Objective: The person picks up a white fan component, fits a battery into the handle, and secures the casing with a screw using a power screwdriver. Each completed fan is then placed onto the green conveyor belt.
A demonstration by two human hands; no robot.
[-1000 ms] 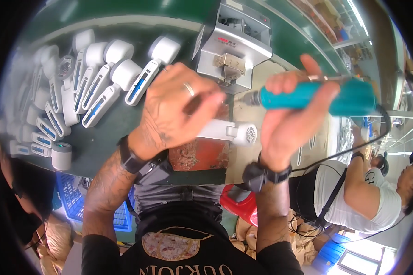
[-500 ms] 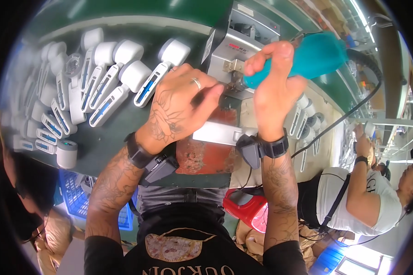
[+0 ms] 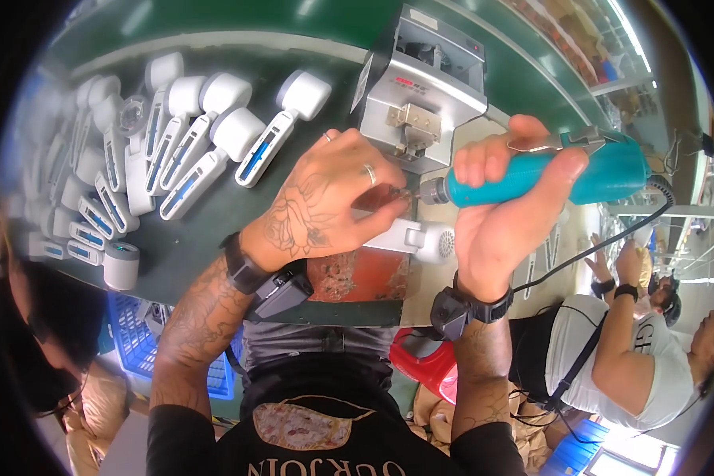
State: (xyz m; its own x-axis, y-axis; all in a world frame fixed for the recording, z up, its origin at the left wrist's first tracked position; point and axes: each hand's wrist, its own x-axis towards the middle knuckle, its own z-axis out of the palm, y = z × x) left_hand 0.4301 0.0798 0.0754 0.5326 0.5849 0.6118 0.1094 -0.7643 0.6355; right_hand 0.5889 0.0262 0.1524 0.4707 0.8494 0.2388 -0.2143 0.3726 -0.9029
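My right hand (image 3: 500, 214) grips a teal electric screwdriver (image 3: 563, 176) lying level, its bit pointing left toward my left fingertips. My left hand (image 3: 325, 202) pinches something tiny at the bit's tip; the item is too small to make out. Just below both hands lies a white handheld device (image 3: 420, 238) on a worn reddish pad (image 3: 357, 278). A black cord (image 3: 611, 246) runs from the screwdriver's rear down to the right.
Several white devices with blue slots (image 3: 206, 151) lie in rows on the green bench (image 3: 214, 230) at left. A grey metal machine (image 3: 424, 87) stands behind my hands. Another person in a white shirt (image 3: 627, 357) works at right. A blue crate (image 3: 143, 341) sits below the bench.
The screwdriver has dropped from a raised, tilted pose to level, with its bit meeting my left fingertips. My left hand has shifted slightly right, over the white device.
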